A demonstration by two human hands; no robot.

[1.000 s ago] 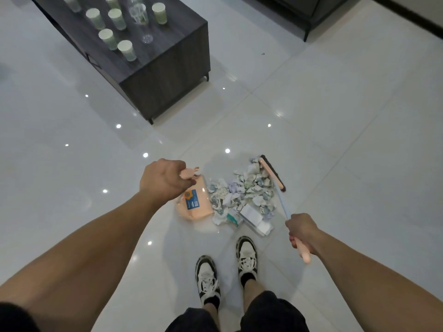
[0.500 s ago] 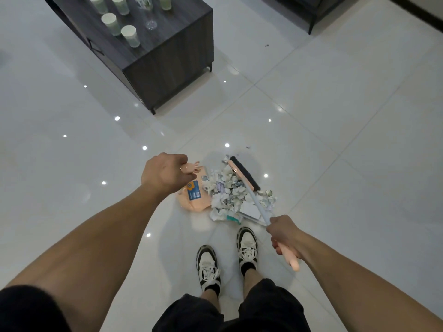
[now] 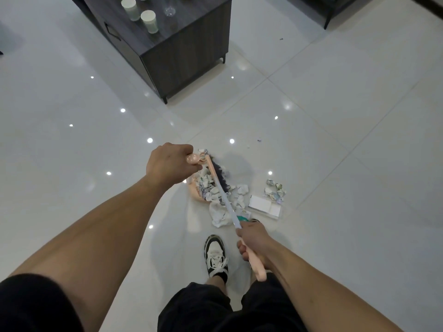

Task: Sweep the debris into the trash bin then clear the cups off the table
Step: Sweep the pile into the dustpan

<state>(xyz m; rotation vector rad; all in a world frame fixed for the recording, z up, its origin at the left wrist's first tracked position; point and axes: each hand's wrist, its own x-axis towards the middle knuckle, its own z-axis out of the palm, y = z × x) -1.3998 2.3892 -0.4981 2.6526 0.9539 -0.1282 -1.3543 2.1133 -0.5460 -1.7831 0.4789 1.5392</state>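
Observation:
My left hand (image 3: 169, 165) grips the top of the pink dustpan's handle (image 3: 193, 159). The pink dustpan (image 3: 194, 192) stands on the white floor below it, heaped with crumpled paper debris (image 3: 211, 188). My right hand (image 3: 254, 238) grips the pink end of the broom handle (image 3: 256, 264). The broom's dark bristles (image 3: 219, 174) lie across the paper in the pan. More crumpled paper (image 3: 275, 190) and a flat white box (image 3: 263, 206) lie on the floor to the right. Pale green cups (image 3: 149, 20) stand on the dark table (image 3: 187, 44) at the top.
My left shoe (image 3: 215, 255) stands just below the debris; the right foot is mostly hidden by my right hand. Small scraps (image 3: 259, 140) lie further out on the tiles. A second dark furniture piece's leg (image 3: 326, 22) shows at the top right.
The broom head has swept left across the pile and now lies over the dustpan with much of the paper pushed in. A paper clump and the white box stayed behind on the right.

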